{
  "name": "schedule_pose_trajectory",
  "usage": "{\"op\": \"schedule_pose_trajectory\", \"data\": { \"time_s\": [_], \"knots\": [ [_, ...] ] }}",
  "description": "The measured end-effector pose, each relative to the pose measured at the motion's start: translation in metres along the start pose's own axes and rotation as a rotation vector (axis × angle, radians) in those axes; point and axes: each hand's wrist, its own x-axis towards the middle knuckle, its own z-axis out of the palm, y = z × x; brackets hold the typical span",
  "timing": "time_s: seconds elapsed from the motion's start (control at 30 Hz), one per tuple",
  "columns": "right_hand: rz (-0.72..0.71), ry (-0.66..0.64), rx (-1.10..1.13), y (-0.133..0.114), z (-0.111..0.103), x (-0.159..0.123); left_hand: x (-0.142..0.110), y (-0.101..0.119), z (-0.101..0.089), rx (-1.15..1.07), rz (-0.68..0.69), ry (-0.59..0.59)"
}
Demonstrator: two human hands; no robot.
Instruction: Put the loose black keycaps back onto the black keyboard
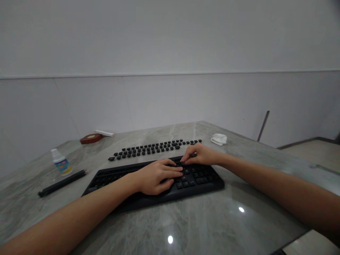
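Observation:
A black keyboard (170,193) lies slightly tilted across the grey marbled table, and some of its key area is hidden under my hands. My left hand (158,177) rests on it, palm down, fingers stretched toward the number pad side. Just beyond those fingertips, my right hand (198,154) reaches in from the right. Its thumb and index finger are pinched at a small black keycap (182,163) near the keyboard's back edge; the fingertips partly cover it. Behind the keyboard, loose black keycaps (145,151) are laid out in several rows on the table.
On the left stand a white spray bottle (62,163) with a blue label and, beside it, a black stick-like tool (62,183). Farther back are a reddish-brown box (90,138) and a white strip (104,133). A crumpled white tissue (219,139) lies at right. The wall (170,102) borders the back.

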Motion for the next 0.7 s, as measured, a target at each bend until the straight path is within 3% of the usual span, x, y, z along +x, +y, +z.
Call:
{"op": "schedule_pose_trajectory", "data": {
  "time_s": [0.2, 0.47, 0.7],
  "knots": [
    [-0.153, 0.018, -0.112, 0.007, 0.003, 0.000, 0.000, 0.000, 0.000, 0.005, -0.006, 0.000],
    [-0.102, 0.092, -0.255, -0.010, 0.009, -0.003, 0.000, 0.000, 0.000, -0.011, -0.002, 0.008],
    [-0.227, 0.033, -0.204, -0.010, 0.013, -0.002, 0.001, 0.002, -0.001, -0.009, -0.009, -0.015]
  ]
}}
